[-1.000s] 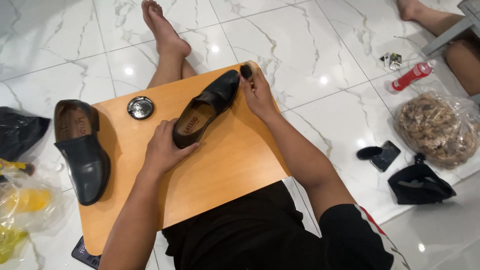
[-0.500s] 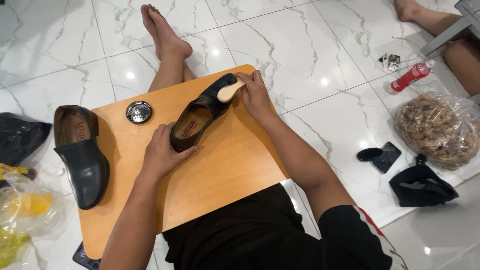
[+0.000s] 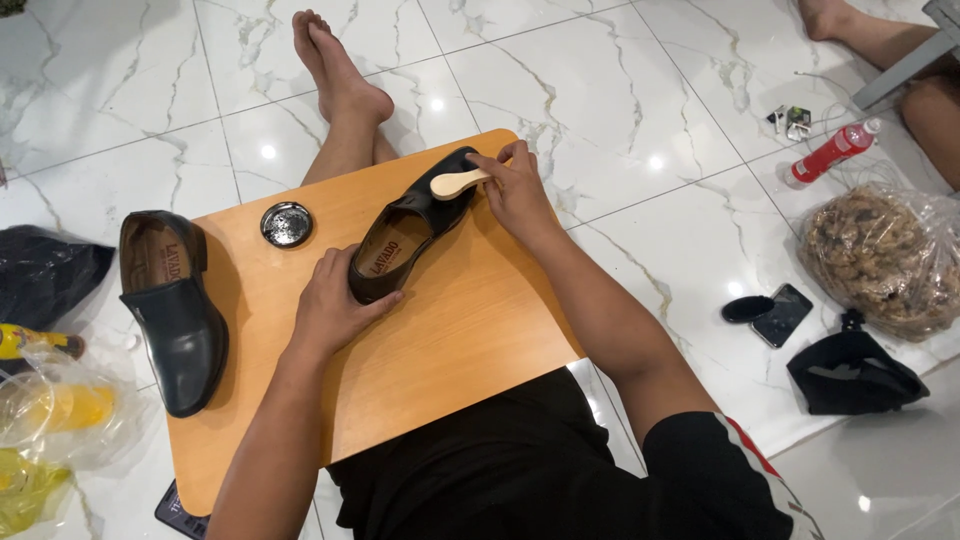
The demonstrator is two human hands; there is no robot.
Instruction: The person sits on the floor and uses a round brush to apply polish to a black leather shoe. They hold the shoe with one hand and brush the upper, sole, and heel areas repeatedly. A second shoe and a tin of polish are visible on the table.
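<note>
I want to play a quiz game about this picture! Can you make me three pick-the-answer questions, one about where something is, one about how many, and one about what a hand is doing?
1. Where is the small round tin?
A. On the wooden board
B. On the floor
C. Inside a shoe

2. How many black shoes are on the board?
A. One
B. Two
C. Four

3. What is the right hand doing?
A. Resting flat on the floor
B. Holding a brush against a shoe
C. Holding a red bottle

Answers:
1. A, the tin sits on the board between the two shoes.
2. B, one shoe lies at the board's edge, the other shoe under the left hand.
3. B, its fingers grip the pale brush at the shoe's toe.
</note>
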